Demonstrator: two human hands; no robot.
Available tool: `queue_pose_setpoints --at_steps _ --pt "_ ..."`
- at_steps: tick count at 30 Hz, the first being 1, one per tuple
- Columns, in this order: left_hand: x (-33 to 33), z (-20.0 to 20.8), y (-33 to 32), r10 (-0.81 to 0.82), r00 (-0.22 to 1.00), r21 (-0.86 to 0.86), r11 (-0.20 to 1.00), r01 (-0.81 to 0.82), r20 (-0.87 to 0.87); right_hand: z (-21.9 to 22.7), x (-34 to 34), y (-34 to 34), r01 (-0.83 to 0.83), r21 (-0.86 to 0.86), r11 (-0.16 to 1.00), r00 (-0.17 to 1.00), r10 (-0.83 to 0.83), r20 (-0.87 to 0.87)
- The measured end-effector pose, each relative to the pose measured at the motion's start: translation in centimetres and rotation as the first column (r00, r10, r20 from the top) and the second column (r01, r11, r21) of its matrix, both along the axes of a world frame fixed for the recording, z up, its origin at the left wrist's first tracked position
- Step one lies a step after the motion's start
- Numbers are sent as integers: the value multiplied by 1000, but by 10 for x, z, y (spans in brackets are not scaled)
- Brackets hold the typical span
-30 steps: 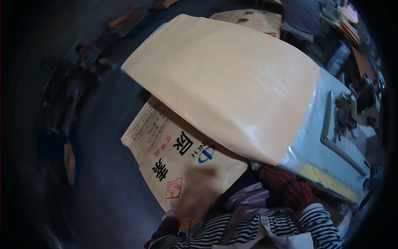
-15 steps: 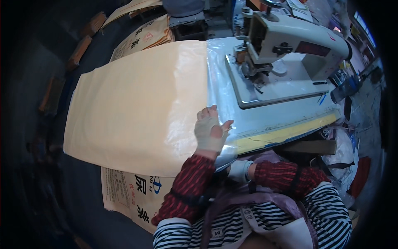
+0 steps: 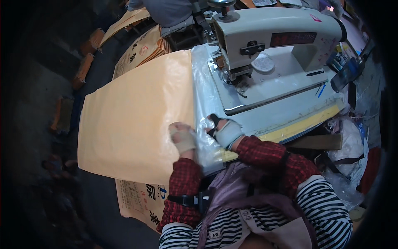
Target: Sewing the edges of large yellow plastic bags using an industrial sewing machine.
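Note:
A large tan woven sack (image 3: 132, 124) lies flat across the left of the table, its printed side out of view. From its right edge sticks out a strip of clear plastic liner (image 3: 202, 83). My left hand (image 3: 182, 137), in a pale fingerless glove, rests on the sack near that edge; its curled fingers are smeared by motion. Just right of it, my right hand (image 3: 227, 132) is over the liner. It wears a pale glove and black finger covers, with thumb and forefinger apart. Beyond the hands stands a white sewing machine (image 3: 273, 37), its needle area right of the liner.
Printed sacks (image 3: 143, 54) are stacked behind, and another printed sack (image 3: 141, 199) shows below the tan one. A yellow strip (image 3: 304, 120) runs along the table's front edge. Crumpled plastic (image 3: 346, 137) hangs at the right. A person in grey (image 3: 172, 16) sits at the back.
My right hand has come up from near my lap to the liner. My left hand has shifted left on the sack, its fingers now more curled. The whole view has turned slightly.

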State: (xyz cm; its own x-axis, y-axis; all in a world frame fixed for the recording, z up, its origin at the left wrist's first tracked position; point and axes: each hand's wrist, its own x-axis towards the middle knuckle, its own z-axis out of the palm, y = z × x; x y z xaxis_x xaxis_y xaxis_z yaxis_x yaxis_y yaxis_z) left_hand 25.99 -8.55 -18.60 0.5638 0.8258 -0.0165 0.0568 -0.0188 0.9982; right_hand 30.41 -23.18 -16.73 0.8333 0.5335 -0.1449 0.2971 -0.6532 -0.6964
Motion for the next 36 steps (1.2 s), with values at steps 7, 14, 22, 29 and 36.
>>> queue_pose_setpoints --at_steps 7,14,22,29,36 --pt "-46 81 34 -186 978 -262 952 156 -92 52 -121 22 -805 -106 584 593 786 -173" --pt "-190 170 1 -141 817 562 660 499 -559 58 -137 41 -960 -54 273 239 907 346" --pt "-265 182 65 300 950 850 521 -82 -92 58 19 1 155 41 987 952 -160 262" --pt "-260 190 67 337 941 886 431 -170 16 97 22 -15 -78 507 858 510 -403 760" --pt "-264 186 66 380 922 802 527 -282 75 25 -14 22 -576 -17 818 626 455 633"
